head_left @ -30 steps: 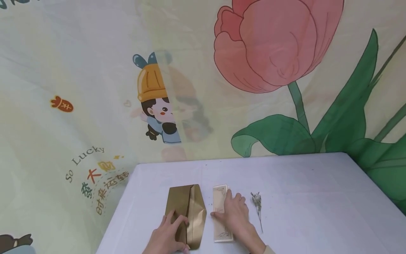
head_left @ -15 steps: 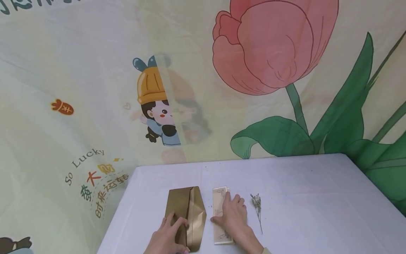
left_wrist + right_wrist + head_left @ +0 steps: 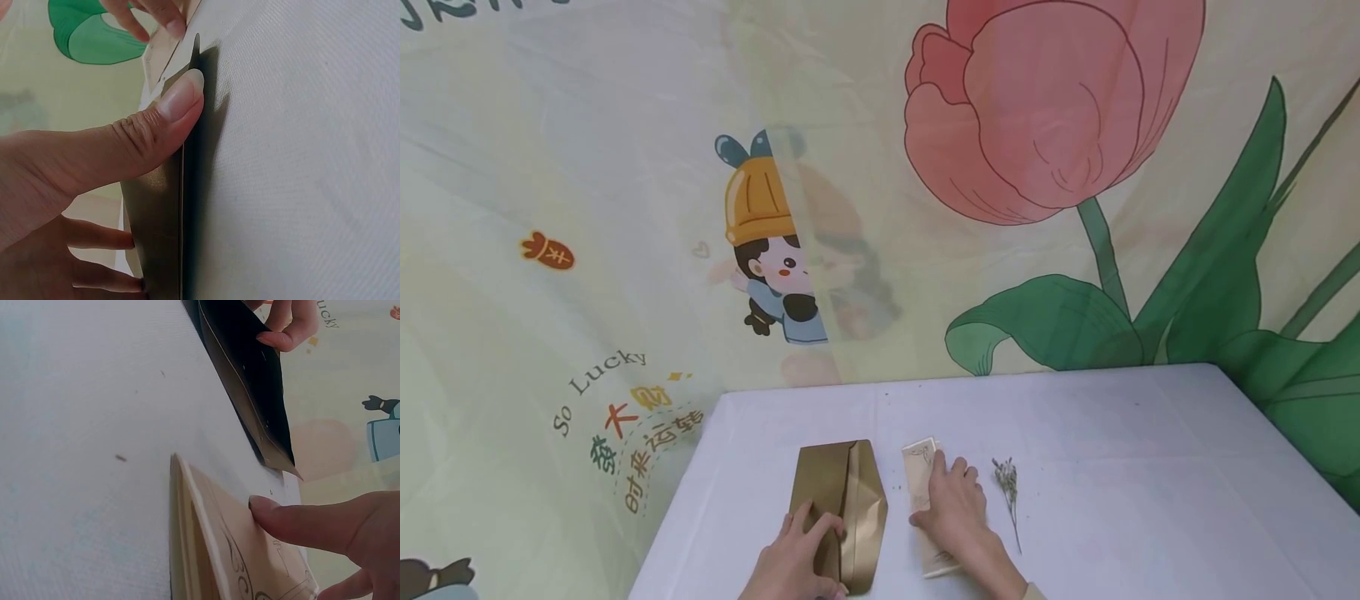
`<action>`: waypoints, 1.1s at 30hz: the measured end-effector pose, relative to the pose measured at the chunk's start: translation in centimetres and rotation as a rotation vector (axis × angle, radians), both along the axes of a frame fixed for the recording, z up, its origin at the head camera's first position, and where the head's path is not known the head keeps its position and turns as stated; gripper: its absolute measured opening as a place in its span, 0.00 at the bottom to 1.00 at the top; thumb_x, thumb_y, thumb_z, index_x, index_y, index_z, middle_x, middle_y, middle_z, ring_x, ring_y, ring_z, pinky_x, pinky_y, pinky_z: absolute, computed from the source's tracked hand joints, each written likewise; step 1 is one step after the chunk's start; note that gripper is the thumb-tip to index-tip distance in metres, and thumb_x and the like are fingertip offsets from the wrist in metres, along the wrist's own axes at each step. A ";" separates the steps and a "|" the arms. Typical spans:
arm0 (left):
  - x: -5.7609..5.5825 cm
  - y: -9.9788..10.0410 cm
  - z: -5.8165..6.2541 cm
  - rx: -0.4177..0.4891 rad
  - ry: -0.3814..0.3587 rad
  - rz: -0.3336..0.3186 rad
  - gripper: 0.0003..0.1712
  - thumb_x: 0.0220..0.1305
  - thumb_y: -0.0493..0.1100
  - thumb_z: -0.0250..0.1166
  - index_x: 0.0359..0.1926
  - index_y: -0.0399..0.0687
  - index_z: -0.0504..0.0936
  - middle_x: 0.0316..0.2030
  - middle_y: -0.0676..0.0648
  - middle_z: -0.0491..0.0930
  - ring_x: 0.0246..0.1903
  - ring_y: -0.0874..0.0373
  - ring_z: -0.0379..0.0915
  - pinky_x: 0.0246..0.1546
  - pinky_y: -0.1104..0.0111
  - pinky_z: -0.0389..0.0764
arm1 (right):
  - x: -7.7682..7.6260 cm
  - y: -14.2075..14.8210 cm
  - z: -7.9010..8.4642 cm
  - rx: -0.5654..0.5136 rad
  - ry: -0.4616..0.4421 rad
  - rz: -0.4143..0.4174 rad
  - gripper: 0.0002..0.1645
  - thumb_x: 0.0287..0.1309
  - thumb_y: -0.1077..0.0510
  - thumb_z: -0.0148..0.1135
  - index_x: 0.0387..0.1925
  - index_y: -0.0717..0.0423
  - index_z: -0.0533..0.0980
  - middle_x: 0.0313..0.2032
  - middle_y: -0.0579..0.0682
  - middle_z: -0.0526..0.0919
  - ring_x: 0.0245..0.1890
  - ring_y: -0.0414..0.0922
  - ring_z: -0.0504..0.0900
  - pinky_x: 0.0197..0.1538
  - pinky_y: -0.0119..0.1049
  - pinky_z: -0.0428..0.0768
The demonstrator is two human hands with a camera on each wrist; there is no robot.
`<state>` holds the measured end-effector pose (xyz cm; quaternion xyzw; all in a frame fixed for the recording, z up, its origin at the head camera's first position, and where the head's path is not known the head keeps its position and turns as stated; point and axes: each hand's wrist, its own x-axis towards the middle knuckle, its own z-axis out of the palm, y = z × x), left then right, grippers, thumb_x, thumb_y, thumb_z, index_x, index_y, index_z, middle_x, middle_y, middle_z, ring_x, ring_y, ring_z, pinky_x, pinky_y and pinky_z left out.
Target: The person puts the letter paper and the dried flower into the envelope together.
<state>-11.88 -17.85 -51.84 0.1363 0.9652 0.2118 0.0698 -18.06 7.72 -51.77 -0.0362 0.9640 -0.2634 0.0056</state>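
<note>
A gold envelope lies on the white-covered table with its flap unfolded to the right. My left hand holds it, fingers bent onto its face and thumb on its near edge. To the right, my right hand grips a folded cream card with printed scrollwork. In the right wrist view, the right thumb lies on the card's front, and the layers of the card stand slightly apart at one end. The palm and fingers cover much of the card in the head view.
A small sprig of dried flowers lies just right of the right hand. Tiny dark crumbs dot the white tablecloth. Behind the table hangs a printed cloth with a tulip and a cartoon figure.
The cream card has turned slightly, its near end swinging to the right, and the right thumb has moved a little right with it. The left hand and envelope look unmoved.
</note>
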 end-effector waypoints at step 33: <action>-0.1 0.2 0.0 -0.022 -0.003 0.006 0.40 0.35 0.60 0.85 0.49 0.69 0.71 0.66 0.21 0.63 0.57 0.11 0.63 0.24 0.48 0.82 | -0.3 1.5 1.7 -0.250 -0.092 0.006 0.28 0.60 0.64 0.66 0.60 0.72 0.73 0.34 0.57 0.79 0.23 0.44 0.77 0.21 0.33 0.76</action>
